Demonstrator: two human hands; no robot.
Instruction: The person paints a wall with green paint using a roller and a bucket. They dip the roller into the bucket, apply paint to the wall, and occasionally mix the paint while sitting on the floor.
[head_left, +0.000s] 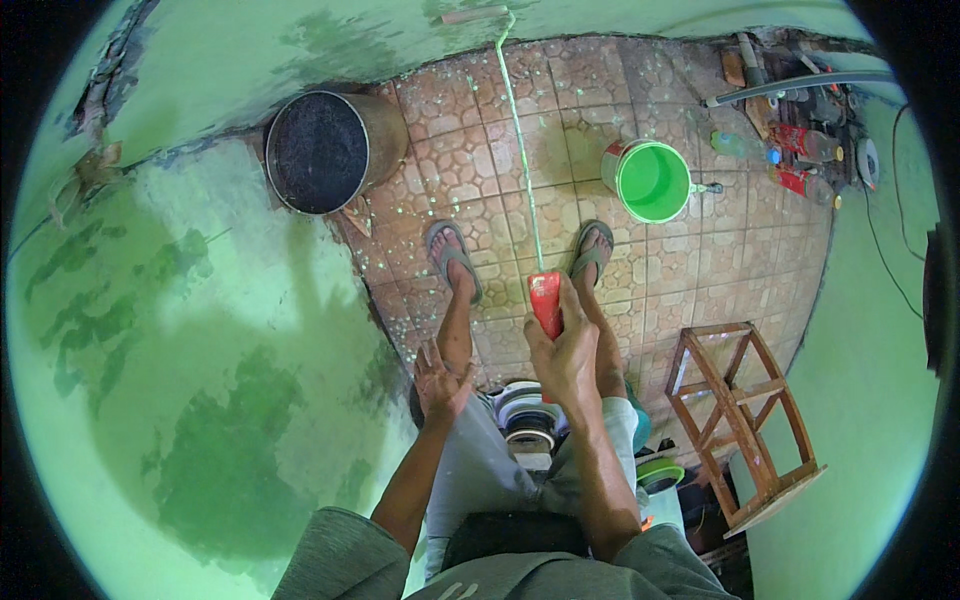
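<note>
My right hand (566, 337) is closed around the red handle (546, 304) of a paint roller. The roller's long wire frame (517, 135), coated in pale green paint, stretches away from me over the tiles. At its far end the roller sleeve (474, 14) lies at the green wall (352, 37), where darker, wet-looking patches show. Above my left knee, my left hand (441, 386) has its fingers apart and holds nothing. A bucket of bright green paint (652, 184) stands on the floor beyond my right foot, with a paint-smeared handle (705, 188) sticking out at its side.
A large dark-topped drum (319, 154) stands by the left wall. Plastic bottles (806, 142), a grey pipe (802, 84) and clutter lie at the far right. A wooden stool (739, 420) rests on its side at the right. Paint drops speckle the tiled floor (442, 165).
</note>
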